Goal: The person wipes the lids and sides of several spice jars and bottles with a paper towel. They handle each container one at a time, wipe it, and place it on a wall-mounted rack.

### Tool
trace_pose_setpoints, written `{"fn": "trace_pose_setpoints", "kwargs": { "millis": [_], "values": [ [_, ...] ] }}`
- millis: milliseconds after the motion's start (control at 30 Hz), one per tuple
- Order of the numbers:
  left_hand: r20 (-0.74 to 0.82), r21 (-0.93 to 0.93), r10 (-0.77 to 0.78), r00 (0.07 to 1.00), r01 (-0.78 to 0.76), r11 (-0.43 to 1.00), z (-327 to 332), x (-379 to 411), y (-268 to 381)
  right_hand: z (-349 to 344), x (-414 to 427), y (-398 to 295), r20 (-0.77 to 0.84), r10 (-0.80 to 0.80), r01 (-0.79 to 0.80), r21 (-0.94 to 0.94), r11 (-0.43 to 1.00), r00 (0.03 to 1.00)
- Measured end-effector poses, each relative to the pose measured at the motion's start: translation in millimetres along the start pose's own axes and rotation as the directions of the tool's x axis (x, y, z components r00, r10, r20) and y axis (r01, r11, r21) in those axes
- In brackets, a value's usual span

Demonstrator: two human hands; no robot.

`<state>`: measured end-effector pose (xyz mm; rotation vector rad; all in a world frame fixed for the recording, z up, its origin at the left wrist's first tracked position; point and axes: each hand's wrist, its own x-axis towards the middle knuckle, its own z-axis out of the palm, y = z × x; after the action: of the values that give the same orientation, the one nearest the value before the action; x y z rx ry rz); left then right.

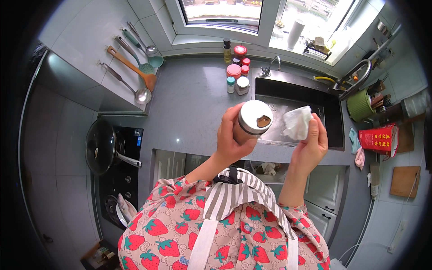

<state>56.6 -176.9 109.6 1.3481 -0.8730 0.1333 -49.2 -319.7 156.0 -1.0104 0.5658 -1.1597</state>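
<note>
My left hand (233,131) is wrapped around a seasoning shaker (253,114) with a white lid. The lid has a small heart-shaped opening, and brown shows in it. To the right, my right hand (312,140) pinches a crumpled white tissue or cloth (297,123) between thumb and fingers. Shaker and tissue are apart, both held up in front of the sink (332,133). Just beyond the shaker, a jar with a white lid (242,85) and a small shaker with a teal lid (231,84) stand on the grey countertop (189,101).
Red-lidded jars (240,51) and an oil bottle (227,50) stand behind. A faucet (270,65) rises at the sink's back edge. Left is a lidded pan (101,146) on the stove, with a fish (126,207) on a plate nearby. Ladles and a wooden turner (133,67) hang on the wall.
</note>
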Motion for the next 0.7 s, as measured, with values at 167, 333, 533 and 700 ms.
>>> {"fn": "trace_pose_setpoints", "kwargs": {
  "millis": [167,333,533,700],
  "values": [
    [-0.045,0.284,0.185,0.982,-0.165,0.945,4.4,5.3,8.4,33.9,-30.0,-7.4,0.29,-0.115,0.115,0.015,0.993,0.95],
    [-0.091,0.304,0.29,0.953,-0.25,0.919,13.5,10.2,5.6,36.7,-42.9,-9.2,0.564,-0.132,0.274,-0.174,0.946,0.815],
    [-0.007,0.143,0.27,0.963,-0.267,0.953,30.3,2.9,5.3,45.0,-37.8,-12.5,0.603,-0.119,0.347,-0.277,0.896,0.789],
    [0.193,0.018,0.129,0.973,-0.135,0.991,31.5,-0.8,19.0,28.8,-10.9,-20.4,0.772,-0.025,0.166,-0.105,0.981,0.635]
  ]
}}
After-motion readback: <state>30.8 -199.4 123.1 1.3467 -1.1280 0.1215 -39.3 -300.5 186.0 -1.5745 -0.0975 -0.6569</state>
